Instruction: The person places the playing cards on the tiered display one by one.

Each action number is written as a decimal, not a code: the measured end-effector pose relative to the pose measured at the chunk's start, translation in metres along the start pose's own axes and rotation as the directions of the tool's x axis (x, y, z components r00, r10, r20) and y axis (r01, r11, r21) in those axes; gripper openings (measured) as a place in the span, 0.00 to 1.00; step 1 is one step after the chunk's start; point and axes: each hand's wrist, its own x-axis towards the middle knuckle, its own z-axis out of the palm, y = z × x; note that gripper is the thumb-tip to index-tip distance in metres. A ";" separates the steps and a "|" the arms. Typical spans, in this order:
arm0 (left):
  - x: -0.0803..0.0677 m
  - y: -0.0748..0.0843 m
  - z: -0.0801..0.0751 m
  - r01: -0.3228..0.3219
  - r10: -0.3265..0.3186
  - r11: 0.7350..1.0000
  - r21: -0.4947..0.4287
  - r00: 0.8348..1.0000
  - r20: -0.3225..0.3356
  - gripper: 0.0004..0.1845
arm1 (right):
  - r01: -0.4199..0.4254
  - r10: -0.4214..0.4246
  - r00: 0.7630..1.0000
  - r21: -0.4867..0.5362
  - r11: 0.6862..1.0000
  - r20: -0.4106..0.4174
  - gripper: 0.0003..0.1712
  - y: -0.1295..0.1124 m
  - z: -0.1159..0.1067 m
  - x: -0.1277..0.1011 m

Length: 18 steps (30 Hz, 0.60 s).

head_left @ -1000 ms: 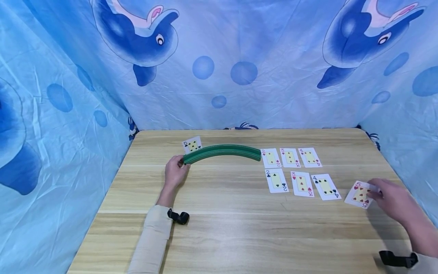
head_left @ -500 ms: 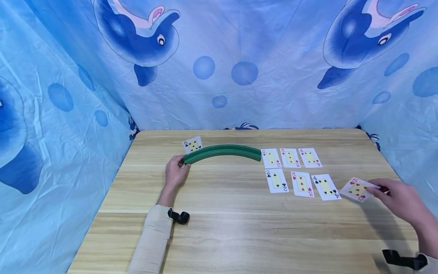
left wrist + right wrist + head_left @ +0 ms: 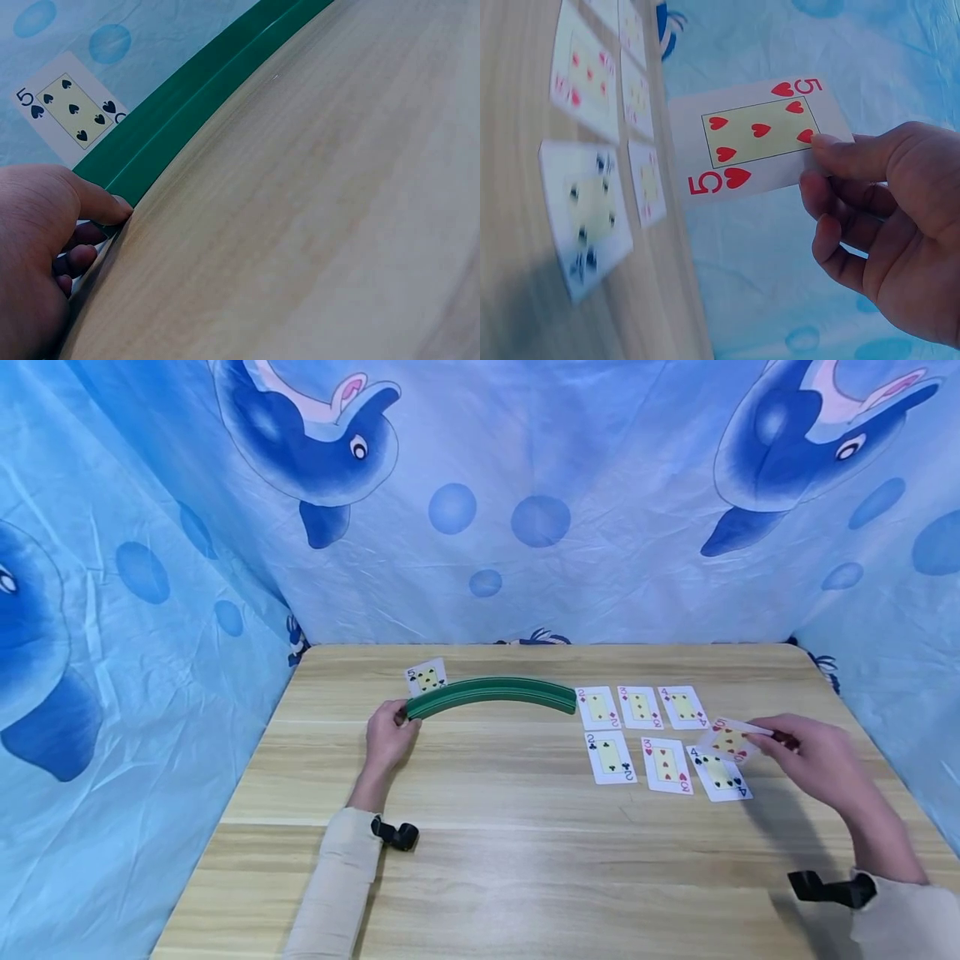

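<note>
My right hand pinches the five of hearts between thumb and fingers, face up. The card is above the table and overlaps the top of the four of spades in the head view. At the left, my left hand grips the near end of a curved green card holder. A five of spades stands in that holder near the left hand, its lower edge hidden. The holder's right end meets the two of diamonds.
On the wooden table lie the three of diamonds and four of diamonds in the back row. In front are the two of clubs and three of hearts. A blue curtain hangs behind.
My right hand has carried the five of hearts leftward and away from me, from the right side of the table to over the four of spades. My left hand stays on the holder.
</note>
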 end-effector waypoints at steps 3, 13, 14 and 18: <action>0.000 0.001 0.000 -0.006 0.006 1.000 0.001 1.000 -0.006 0.19 | 0.042 -0.041 0.999 0.031 0.999 -0.021 0.11 -0.012 0.008 0.012; 0.001 0.001 -0.001 -0.020 0.020 1.000 0.007 1.000 -0.009 0.19 | 0.101 -0.092 0.994 0.178 0.979 -0.062 0.11 -0.050 0.037 0.052; 0.001 0.001 -0.001 -0.019 0.020 1.000 0.008 1.000 -0.008 0.19 | 0.093 -0.084 0.995 0.193 0.977 -0.055 0.10 -0.054 0.040 0.056; 0.001 0.002 -0.001 -0.012 0.012 1.000 0.004 1.000 -0.007 0.19 | 0.061 -0.054 0.998 0.232 0.971 -0.035 0.10 -0.069 0.051 0.069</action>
